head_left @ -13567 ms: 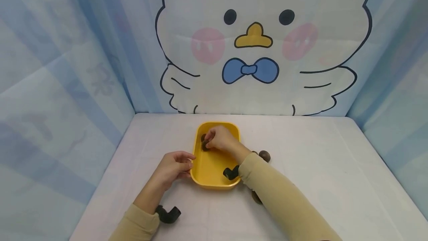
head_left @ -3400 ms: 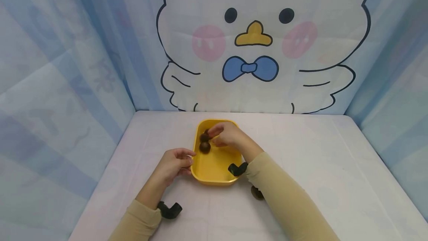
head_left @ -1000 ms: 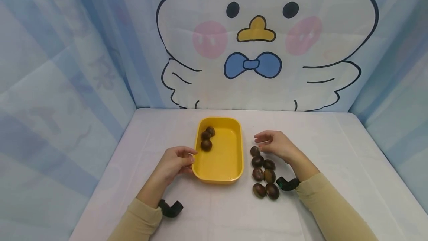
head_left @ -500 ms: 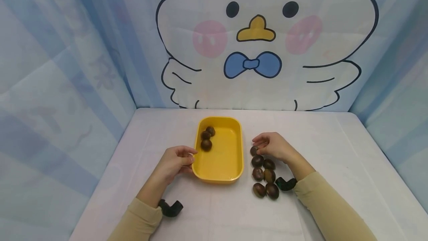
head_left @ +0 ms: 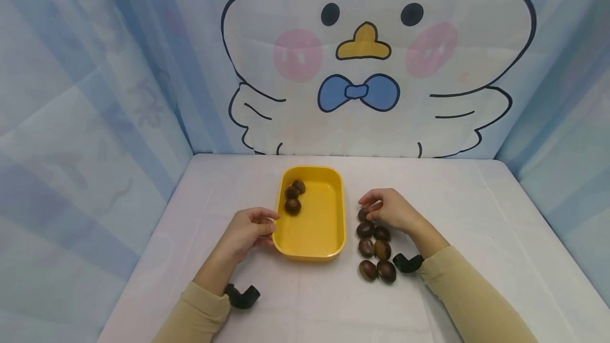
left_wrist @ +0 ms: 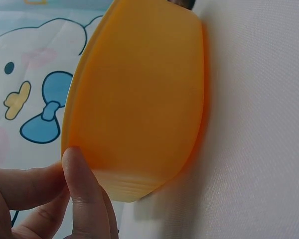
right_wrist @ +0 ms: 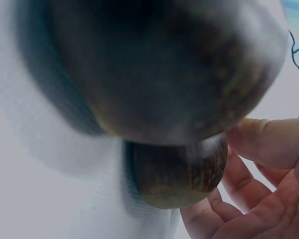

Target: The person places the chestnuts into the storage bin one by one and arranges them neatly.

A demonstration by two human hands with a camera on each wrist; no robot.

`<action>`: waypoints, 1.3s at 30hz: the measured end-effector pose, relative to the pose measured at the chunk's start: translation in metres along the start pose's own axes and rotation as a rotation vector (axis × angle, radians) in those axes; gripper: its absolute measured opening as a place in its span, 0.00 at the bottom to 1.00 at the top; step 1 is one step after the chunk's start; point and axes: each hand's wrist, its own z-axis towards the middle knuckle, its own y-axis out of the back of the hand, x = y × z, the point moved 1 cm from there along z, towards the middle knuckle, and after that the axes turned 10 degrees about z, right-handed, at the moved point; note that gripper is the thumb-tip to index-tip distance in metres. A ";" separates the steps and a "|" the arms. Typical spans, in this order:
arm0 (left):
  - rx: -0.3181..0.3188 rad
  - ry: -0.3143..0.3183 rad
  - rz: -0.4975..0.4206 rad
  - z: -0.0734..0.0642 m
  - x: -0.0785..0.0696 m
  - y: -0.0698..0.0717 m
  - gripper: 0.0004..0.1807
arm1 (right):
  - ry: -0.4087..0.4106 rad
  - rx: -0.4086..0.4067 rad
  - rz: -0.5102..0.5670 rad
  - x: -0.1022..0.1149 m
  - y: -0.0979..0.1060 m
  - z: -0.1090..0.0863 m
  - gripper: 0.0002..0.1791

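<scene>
My left hand pinches the left rim of the yellow tray; in the left wrist view its thumb lies against the tray's outer wall. Inside the tray, three brown chestnuts sit in a line along the left side. To the tray's right, my right hand holds the farthest chestnut of a group on the table between thumb and fingers. Close up in the right wrist view, a large blurred chestnut hides part of that grip, with the right hand behind it.
Several more chestnuts lie in two rough columns nearer the front, just left of the right wrist. Dark wrist cameras stick out from both wrists. A printed cloth backdrop stands at the table's far edge.
The right hand has left the tray, where it set down chestnuts, and moved right to the group. Its fingers have closed in on the farthest chestnut. The left hand stays at the rim.
</scene>
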 end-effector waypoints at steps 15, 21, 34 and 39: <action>-0.003 -0.004 0.005 0.000 0.000 0.000 0.15 | 0.025 -0.062 -0.018 0.006 0.007 -0.004 0.16; -0.001 -0.009 0.006 -0.001 0.000 0.000 0.15 | 0.036 -0.075 -0.018 0.018 0.010 -0.006 0.15; -0.006 -0.009 0.011 -0.001 0.000 0.000 0.15 | 0.076 -0.047 0.023 0.049 -0.001 -0.011 0.15; -0.003 -0.006 0.006 -0.001 0.001 0.000 0.15 | 0.109 -0.024 0.067 0.060 -0.008 -0.010 0.15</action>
